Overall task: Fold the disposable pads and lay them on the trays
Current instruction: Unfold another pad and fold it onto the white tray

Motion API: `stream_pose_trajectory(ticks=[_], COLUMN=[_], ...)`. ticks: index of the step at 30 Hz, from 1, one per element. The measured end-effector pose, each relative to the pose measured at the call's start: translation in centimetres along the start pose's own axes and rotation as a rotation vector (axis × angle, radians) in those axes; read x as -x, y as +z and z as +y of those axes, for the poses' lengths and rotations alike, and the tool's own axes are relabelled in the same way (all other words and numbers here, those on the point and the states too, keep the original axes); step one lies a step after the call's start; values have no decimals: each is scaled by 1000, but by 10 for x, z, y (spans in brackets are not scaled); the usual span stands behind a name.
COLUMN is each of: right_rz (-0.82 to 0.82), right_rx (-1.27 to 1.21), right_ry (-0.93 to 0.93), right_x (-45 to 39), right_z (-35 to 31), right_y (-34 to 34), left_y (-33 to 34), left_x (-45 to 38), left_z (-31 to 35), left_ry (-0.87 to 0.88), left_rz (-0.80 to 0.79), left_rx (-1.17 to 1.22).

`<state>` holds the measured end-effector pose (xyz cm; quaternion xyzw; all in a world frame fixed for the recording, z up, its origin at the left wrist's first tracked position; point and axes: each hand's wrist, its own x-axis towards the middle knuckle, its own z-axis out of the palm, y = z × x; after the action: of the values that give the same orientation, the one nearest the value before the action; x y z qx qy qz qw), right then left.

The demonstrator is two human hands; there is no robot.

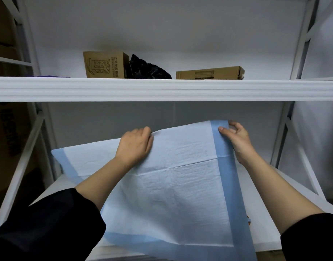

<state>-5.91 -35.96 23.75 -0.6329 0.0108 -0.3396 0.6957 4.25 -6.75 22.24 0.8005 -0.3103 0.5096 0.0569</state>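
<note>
Below the shelf, both hands grip the pad's far edge (blue-bordered): left hand mid-edge, right hand pinching the corner.

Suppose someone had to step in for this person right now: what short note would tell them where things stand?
Left hand: grips the pad's far edge, fingers curled over it.
Right hand: pinches the blue border at the far right corner.
Disposable pad: white with blue borders, open and lifted over the lower shelf; another pad lies beneath.
Done: no fold made in this pad, only old creases.
Left: fold it and lay it down. No tray is clearly visible.
</note>
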Motion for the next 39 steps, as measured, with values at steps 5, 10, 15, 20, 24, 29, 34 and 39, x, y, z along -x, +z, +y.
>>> stream_pose_trajectory(ticks=[5, 10, 15, 20, 24, 29, 34, 39], right_rz=[112, 332, -231, -405, -369, -278, -171, -172], right_rx=[58, 830, 1311, 1362, 1370, 1419, 1468, 1428], right_ry=[-94, -600, -1051, -778, -726, -711, -877, -1032], right_x=[-3, 10, 20, 17, 17, 7, 11, 24], right_z=[0, 16, 15, 13, 13, 22, 29, 40], right_y=[3, 23, 69, 81, 71, 60, 75, 118], left_y=[-3, -3, 3, -2, -1, -1, 1, 0], left_x=[-3, -7, -16, -17, -2, 20, 26, 12], left_z=[10, 20, 40, 43, 16, -20, -21, -3], left_ry=[34, 65, 147, 113, 93, 47, -31, 51], left_rz=[-13, -11, 26, 52, 39, 40, 40, 14], left_rx=[-51, -73, -76, -73, -93, -82, -53, -98])
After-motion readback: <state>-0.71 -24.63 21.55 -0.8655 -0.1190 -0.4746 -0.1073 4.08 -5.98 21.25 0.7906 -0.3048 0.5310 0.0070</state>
